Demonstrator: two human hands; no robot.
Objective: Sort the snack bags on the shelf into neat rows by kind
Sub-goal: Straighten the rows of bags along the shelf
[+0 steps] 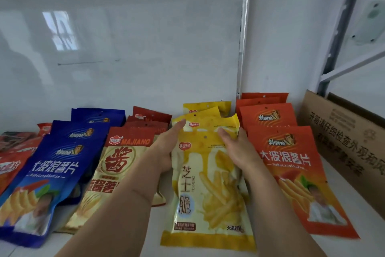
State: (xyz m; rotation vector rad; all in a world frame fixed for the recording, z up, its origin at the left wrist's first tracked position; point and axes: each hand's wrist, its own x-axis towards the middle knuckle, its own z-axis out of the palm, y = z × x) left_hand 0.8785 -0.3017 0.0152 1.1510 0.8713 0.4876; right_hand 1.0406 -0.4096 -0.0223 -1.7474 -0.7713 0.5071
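Two hands (pixel 164 148) (pixel 237 148) between orange bags (pixel 291 165) and cardboard box (pixel 343 136)

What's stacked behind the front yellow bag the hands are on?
Behind the front yellow bag, more yellow bags overlap toward the wall; at least three tops show. The left hand and right hand cover their lower parts.

Rows of blue bags (pixel 52 165), cream-and-red bags (pixel 116 165), yellow bags (pixel 208 190), orange bags (pixel 291 165).
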